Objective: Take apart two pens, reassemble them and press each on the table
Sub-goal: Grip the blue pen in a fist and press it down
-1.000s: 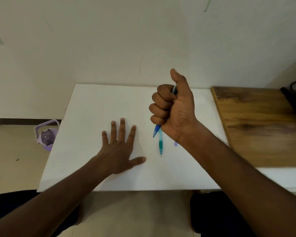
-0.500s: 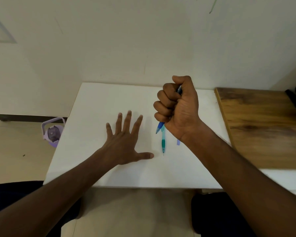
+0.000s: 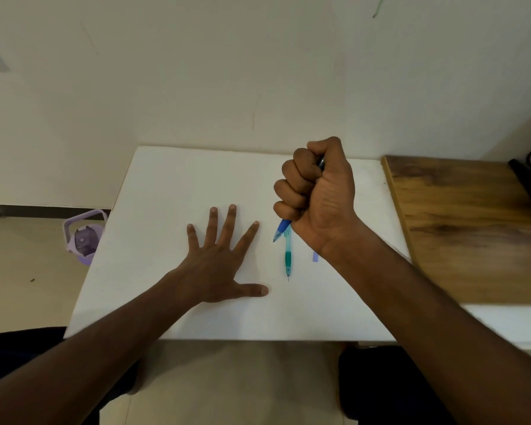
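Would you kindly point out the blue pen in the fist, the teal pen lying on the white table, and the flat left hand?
Blue pen [image 3: 281, 229]: head view, on its blue tip end below the fist.
Teal pen [image 3: 288, 258]: head view, on its dark green grip.
Left hand [image 3: 216, 268]: head view, on the back of the hand.

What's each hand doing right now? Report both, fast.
Left hand: open, flat on the table, holding nothing.
Right hand: closed in a fist around the blue pen, tip pointing down.
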Demonstrator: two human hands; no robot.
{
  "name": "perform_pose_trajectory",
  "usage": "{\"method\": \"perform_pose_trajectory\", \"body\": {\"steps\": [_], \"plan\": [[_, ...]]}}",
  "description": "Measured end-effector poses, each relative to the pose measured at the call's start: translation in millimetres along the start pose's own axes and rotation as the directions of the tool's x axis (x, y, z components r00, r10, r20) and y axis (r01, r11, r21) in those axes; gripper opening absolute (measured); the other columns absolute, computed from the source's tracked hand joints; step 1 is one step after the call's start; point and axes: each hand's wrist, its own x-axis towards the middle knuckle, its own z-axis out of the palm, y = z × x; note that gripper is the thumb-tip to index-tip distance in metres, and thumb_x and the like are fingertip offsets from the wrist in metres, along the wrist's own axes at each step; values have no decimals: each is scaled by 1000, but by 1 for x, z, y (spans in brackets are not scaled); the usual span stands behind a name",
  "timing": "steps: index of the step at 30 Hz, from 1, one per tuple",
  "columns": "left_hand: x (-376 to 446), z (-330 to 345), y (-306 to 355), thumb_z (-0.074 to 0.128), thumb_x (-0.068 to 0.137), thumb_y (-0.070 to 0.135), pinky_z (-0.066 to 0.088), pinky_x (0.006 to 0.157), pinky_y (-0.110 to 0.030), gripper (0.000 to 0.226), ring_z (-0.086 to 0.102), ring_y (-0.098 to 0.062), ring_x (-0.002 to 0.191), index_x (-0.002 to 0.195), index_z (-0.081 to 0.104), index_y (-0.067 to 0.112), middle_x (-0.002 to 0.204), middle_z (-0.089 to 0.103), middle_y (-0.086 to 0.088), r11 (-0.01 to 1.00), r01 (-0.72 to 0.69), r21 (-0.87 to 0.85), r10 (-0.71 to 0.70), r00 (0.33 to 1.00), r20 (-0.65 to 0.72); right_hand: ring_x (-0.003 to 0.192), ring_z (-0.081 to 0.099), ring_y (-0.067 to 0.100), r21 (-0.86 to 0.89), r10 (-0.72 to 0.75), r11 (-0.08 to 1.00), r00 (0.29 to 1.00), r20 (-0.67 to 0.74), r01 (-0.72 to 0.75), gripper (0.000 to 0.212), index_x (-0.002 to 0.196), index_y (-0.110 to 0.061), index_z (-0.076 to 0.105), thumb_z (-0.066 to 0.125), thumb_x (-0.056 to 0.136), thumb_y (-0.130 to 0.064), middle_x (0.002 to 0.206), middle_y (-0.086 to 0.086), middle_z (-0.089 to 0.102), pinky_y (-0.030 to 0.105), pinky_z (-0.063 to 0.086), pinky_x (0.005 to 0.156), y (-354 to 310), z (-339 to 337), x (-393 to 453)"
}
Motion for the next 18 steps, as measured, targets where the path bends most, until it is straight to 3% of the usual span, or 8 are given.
{"method": "perform_pose_trajectory", "body": {"steps": [6, 12, 18], "plan": [[1, 1, -1, 34, 62, 108, -7, 119, -79, 135, -47, -43, 147, 152, -42, 42, 154, -60, -4, 1000, 3, -14, -3, 1000, 1, 43, 13, 10, 49, 8, 999, 993, 118, -14, 63, 50, -24, 27, 24, 105, -53, 49, -5, 19, 18, 16, 45, 3, 1, -2], [2, 0, -1, 35, 63, 107, -8, 120, -78, 136, -46, -44, 147, 153, -41, 41, 154, -60, -4, 1000, 5, -16, -5, 1000, 3, 45, 11, 10, 26, 11, 1000, 987, 162, -15, 43, 56, -22, 20, 21, 97, -37, 52, -5, 15, 18, 15, 48, 4, -1, 0], [2, -1, -1, 36, 64, 106, -9, 120, -77, 135, -47, -43, 147, 153, -41, 41, 154, -60, -4, 1000, 8, -16, -8, 1000, 6, 46, 11, 10, 22, 18, 1000, 984, 180, -22, 44, 59, -19, 19, 22, 97, -40, 53, -3, 15, 19, 14, 48, 4, -2, 0]]}}
